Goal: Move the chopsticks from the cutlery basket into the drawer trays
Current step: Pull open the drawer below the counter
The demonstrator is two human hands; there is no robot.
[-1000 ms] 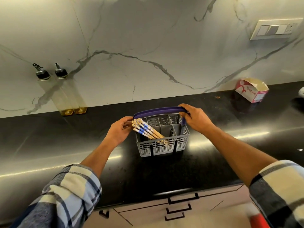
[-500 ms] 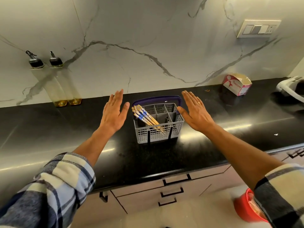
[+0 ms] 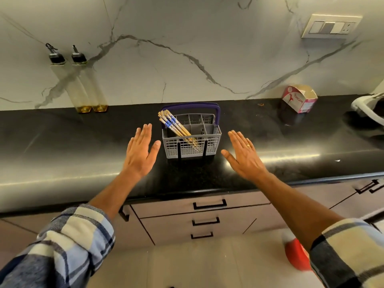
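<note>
Your left hand and your right hand both hover flat and spread, palms down, fingers stretched out, gripping nothing. They flank the grey cutlery basket, one on each side, apart from its walls. A ring sits on a finger of your right hand.

The basket stands upright on the black countertop, roughly midway between the marble back wall and the front edge, its purple handle raised at the far side. The chopsticks are bundled in the basket's left compartment (wooden, with blue-patterned tops), leaning so their tops stick out past the basket's far left corner. The other compartments look empty, though a small dark item in the right one is too unclear to name.

At the back edge of the countertop, well to the left, two tall clear oil bottles stand against the wall. Near the back edge on the right sits a small opened carton.

Below the front edge, the closed drawers stack under the basket, each with a black handle.
</note>
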